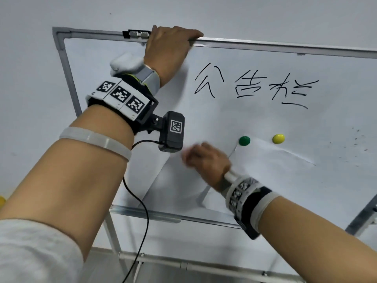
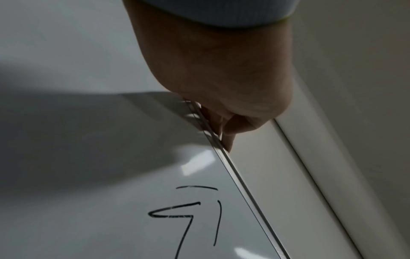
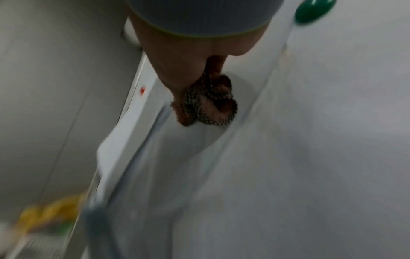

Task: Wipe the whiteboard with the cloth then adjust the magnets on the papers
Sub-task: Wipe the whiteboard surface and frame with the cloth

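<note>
At board's top rail, left hand point(image 1: 169, 44) grips the whiteboard point(image 1: 234, 119); right hand point(image 1: 206, 160), blurred, seemingly balls the cloth point(image 3: 208, 103) beside the paper point(image 1: 275, 166). Risk: swipe dislodges the green magnet point(image 1: 244, 141).

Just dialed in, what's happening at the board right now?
A person is wiping the whiteboard. The left hand grips the board's top edge, apparently to steady it. The right hand holds a bunched cloth low on the board, just left of the paper; it is blurred, so likely mid-stroke. Black writing and some dark specks remain. A green magnet and a yellow magnet pin the paper's top edge, untouched for now.
</note>
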Demonstrator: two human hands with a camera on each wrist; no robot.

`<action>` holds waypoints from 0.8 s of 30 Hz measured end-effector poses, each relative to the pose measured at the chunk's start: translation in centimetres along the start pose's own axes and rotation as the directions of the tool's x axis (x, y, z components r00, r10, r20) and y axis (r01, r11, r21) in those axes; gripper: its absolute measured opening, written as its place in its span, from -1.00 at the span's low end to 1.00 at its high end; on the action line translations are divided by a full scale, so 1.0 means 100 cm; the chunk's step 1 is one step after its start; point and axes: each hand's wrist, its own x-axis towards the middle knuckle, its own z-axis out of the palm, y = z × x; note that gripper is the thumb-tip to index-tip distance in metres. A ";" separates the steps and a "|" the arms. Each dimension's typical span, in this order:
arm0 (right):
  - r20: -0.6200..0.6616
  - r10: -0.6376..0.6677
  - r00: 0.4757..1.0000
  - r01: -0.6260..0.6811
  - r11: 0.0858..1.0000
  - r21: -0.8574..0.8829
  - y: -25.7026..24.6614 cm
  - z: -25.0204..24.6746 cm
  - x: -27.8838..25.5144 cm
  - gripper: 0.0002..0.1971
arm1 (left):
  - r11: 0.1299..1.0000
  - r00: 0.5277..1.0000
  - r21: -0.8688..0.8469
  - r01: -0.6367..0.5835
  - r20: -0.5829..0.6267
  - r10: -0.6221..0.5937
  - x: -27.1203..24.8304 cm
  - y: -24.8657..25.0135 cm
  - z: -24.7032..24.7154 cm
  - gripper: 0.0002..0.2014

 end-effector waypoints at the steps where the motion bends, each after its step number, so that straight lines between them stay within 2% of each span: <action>1: 0.124 -0.067 0.990 0.064 0.998 0.029 -0.002 0.012 -0.022 -0.84 | 1.000 1.000 0.003 -0.002 0.003 0.002 0.000 -0.001 0.000 -0.42; 3: 0.304 -0.085 0.949 0.068 0.996 0.064 -0.003 0.024 -0.044 -0.88 | 1.000 1.000 -0.022 0.006 -0.029 -0.007 0.001 0.002 0.003 -0.42; 4: 0.333 -0.033 0.942 0.014 0.998 0.058 -0.002 0.019 -0.037 -0.91 | 0.999 0.998 -0.039 0.022 -0.053 -0.024 0.001 0.004 0.006 -0.42; 5: 0.304 -0.003 0.953 -0.012 0.999 0.047 0.002 0.014 -0.024 -0.93 | 0.997 0.997 -0.060 0.038 -0.067 -0.042 0.002 0.005 0.008 -0.41; 6: 0.226 0.024 0.974 -0.037 0.998 0.052 0.004 0.002 -0.005 -0.93 | 0.995 0.996 -0.088 0.047 -0.070 -0.054 0.003 0.006 0.010 -0.40; 7: 0.084 0.011 0.996 -0.013 1.000 0.013 0.005 -0.010 0.016 -0.93 | 0.992 0.996 -0.114 0.052 -0.072 -0.060 0.003 0.004 0.012 -0.39; 8: -0.063 0.025 0.998 -0.025 1.000 0.007 0.006 -0.026 0.039 -0.93 | 0.990 0.994 -0.131 0.052 -0.085 -0.063 0.002 0.002 0.012 -0.39; 10: -0.291 0.093 0.952 -0.097 0.995 0.003 0.017 -0.045 0.069 -0.90 | 0.986 0.992 -0.160 0.044 -0.110 -0.062 0.001 0.001 0.012 -0.41; 11: -0.332 0.133 0.934 -0.133 0.991 0.021 0.018 -0.046 0.073 -0.87 | 0.984 0.992 -0.172 0.039 -0.109 -0.059 0.000 0.000 0.012 -0.42; 13: -0.236 0.134 0.962 -0.129 0.991 0.034 0.010 -0.027 0.050 -0.81 | 0.980 0.993 -0.194 0.041 -0.099 -0.061 0.000 0.000 0.013 -0.39; 15: -0.017 0.031 0.999 -0.030 0.999 0.033 -0.001 0.007 -0.003 -0.80 | 0.976 0.993 -0.214 0.048 -0.094 -0.069 -0.001 0.000 0.013 -0.38; 17: 0.210 -0.001 0.978 -0.022 0.994 0.103 -0.005 0.028 -0.053 -0.79 | 0.972 0.992 -0.232 0.047 -0.102 -0.072 -0.001 0.002 0.014 -0.42; 18: 0.277 0.009 0.961 -0.043 0.992 0.115 -0.003 0.034 -0.064 -0.78 | 0.971 0.991 -0.237 0.040 -0.112 -0.069 -0.003 0.005 0.015 -0.42; 20: 0.315 0.023 0.949 -0.057 0.993 0.100 0.004 0.029 -0.052 -0.74 | 0.963 0.989 -0.267 0.027 -0.135 -0.065 -0.007 0.010 0.015 -0.40; 22: 0.189 0.063 0.980 -0.075 0.995 0.059 0.011 0.008 -0.017 -0.78 | 0.953 0.985 -0.301 0.020 -0.158 -0.070 -0.012 0.010 0.013 -0.40; 23: 0.048 0.093 0.994 -0.096 0.994 0.047 0.012 -0.009 0.006 -0.83 | 0.951 0.983 -0.308 0.015 -0.169 -0.070 -0.013 0.010 0.012 -0.40; 24: -0.126 0.111 0.986 -0.109 0.994 0.018 0.015 -0.022 0.026 -0.86 | 0.951 0.983 -0.310 0.014 -0.171 -0.070 -0.013 0.009 0.012 -0.41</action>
